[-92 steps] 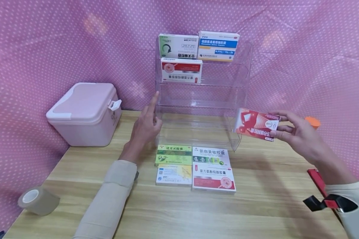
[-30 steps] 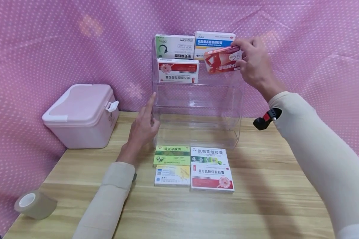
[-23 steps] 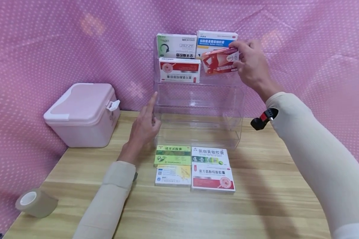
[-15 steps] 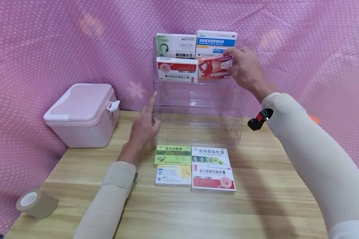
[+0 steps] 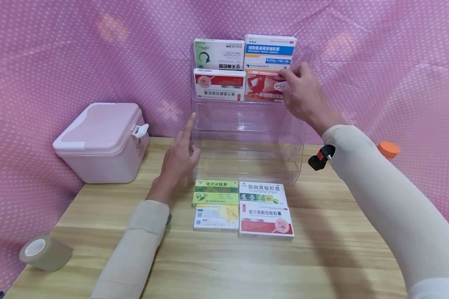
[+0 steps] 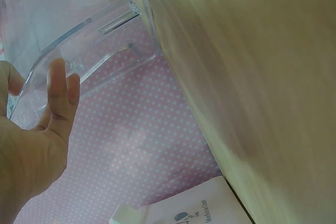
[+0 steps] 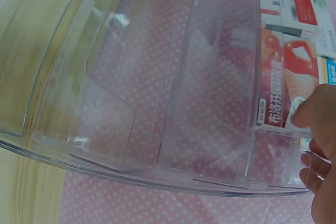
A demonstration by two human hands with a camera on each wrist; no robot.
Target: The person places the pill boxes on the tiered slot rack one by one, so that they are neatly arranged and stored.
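In the head view my right hand (image 5: 307, 93) is at the right end of a red medicine box (image 5: 262, 86), which sits upright in the second tier of a clear acrylic rack (image 5: 243, 118). The right wrist view shows the thumb on the front of that red box (image 7: 299, 77), with the other fingers curled by its end. My left hand (image 5: 179, 155) rests against the rack's left side, index finger straight; the left wrist view has its fingers (image 6: 56, 95) along the clear side panel. Beside the red box stands a red-and-white medicine box (image 5: 219, 86).
A white-green box (image 5: 218, 54) and a white-blue box (image 5: 270, 52) fill the top tier. Before the rack lie a green box (image 5: 215, 193), yellow box (image 5: 216, 216) and two white ones. Around are a pink case (image 5: 101, 143), tape roll (image 5: 46, 253) and orange cap (image 5: 389, 148).
My right hand has carried the red box from the rack's lower right up to the second tier and lowered it in beside the red-and-white one. The left hand stays at the rack's side.
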